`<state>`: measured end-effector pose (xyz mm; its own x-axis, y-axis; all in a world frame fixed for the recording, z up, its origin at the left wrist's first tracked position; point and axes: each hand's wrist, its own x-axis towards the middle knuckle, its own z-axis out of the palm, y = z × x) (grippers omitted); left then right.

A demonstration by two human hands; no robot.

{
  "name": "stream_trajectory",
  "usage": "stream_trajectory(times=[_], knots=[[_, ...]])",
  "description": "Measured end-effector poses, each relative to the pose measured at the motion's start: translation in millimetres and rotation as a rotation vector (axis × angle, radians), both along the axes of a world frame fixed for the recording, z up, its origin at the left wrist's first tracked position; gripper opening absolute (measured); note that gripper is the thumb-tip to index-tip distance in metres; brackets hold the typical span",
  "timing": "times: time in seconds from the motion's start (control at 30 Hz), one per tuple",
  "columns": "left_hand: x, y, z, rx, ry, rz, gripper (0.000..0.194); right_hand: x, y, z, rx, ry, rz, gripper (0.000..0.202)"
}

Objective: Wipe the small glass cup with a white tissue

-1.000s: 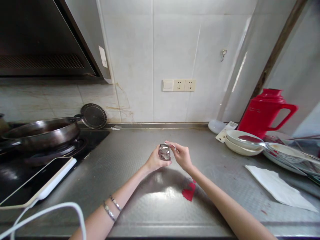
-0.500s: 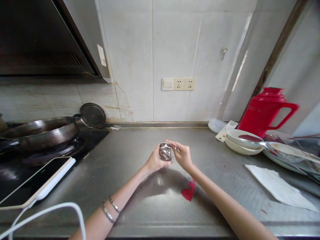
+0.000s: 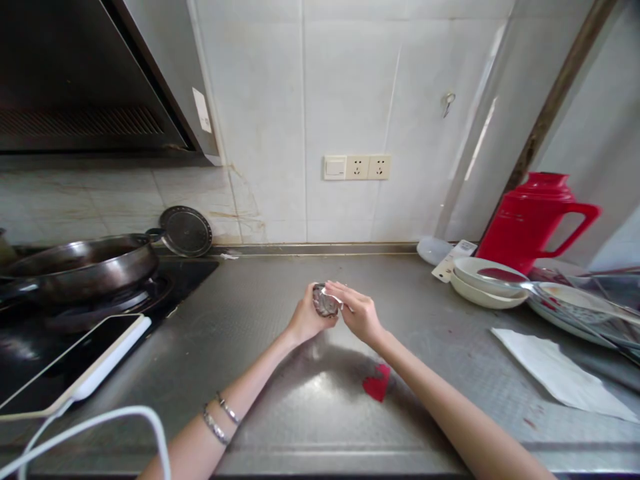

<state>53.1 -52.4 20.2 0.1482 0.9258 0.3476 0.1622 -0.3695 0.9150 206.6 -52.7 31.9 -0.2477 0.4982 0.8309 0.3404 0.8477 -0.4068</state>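
My left hand is wrapped round a small faceted glass of smoky, clear material, held above the steel counter. One round end of the glass is turned up toward me; whether it is the mouth or the base I cannot tell. At the right side of the glass, my right hand has its fingers closed together over a small piece of white tissue, which lies against the rim. Below my right forearm, a red heart-shaped scrap rests on the counter.
A steel pan sits on the stove at left, near a phone with a white cable. On the right are a red thermos, stacked white bowls, a plate and a white napkin.
The glass has tilted so that its round end faces me instead of its side. My right hand has shifted slightly left and down, bringing the tissue across the rim.
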Motion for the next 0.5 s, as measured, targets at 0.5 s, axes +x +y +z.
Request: stream_trajectory(times=[0.5], knots=[[-5.5,-1.1,-0.1,0.106,0.231,0.048,0.073,-3.6,-7.3,4.0,0.040,-0.126,0.099,0.042]])
